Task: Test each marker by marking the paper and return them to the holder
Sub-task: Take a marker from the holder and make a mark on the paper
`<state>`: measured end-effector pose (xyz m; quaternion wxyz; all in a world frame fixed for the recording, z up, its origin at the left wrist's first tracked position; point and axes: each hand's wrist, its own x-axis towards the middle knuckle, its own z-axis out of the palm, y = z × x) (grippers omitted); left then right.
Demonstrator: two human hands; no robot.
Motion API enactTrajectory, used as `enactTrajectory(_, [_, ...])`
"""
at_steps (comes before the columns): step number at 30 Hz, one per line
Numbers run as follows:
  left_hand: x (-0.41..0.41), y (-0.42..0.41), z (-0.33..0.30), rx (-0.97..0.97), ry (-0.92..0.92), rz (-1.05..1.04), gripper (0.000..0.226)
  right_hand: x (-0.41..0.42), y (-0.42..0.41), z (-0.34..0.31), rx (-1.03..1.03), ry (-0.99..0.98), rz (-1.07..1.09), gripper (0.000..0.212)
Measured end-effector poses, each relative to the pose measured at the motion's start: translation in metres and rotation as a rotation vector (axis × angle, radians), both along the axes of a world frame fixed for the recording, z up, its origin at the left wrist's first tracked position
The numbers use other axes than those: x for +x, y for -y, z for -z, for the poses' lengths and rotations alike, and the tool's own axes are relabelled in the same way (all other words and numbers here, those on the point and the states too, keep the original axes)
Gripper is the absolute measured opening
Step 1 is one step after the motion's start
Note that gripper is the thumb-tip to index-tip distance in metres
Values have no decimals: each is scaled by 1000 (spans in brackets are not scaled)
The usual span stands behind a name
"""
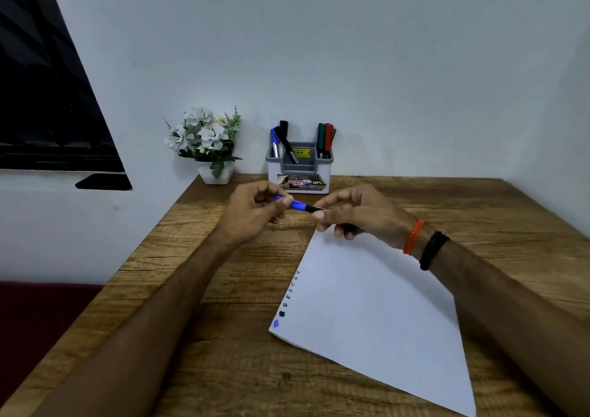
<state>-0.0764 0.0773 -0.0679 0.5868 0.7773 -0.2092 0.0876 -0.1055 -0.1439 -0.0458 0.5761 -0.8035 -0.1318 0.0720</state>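
Both hands are raised a little above the wooden counter [479, 212], meeting over its middle just in front of the holder [300, 169]. The left hand [252, 214] has its grip closed around the blue marker [295, 204], thumb and curled fingers pinching the blue barrel near its back end, so the marker runs out to the right from that grip, angled slightly downward. The right hand [357, 212] pinches the marker's dark front end between thumb and forefinger, its other fingers curled under; whether that dark piece is a cap or the tip I cannot tell. The marker thus spans the gap between the two grips, held clear of the paper [376, 314], which lies tilted on the counter below and to the right with a row of small coloured marks [287, 298] down its left edge. The holder stands against the wall with more markers upright in its left and right compartments. A small pot of white flowers [207, 142] sits just left of it.
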Motion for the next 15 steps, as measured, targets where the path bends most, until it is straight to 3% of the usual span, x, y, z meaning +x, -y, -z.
enactTrajectory(5, [-3,0,1,19,-102,98,5,3,3,9,284,46,72,24])
enactTrajectory(8, [-7,5,0,54,-105,165,11,3,-5,17,285,85,77,26])
enactTrajectory(11, [-12,9,-3,105,-82,187,19,2,-9,20,254,129,48,14])
enactTrajectory(15, [-17,13,-2,249,-44,228,7,0,-14,25,250,144,39,9])
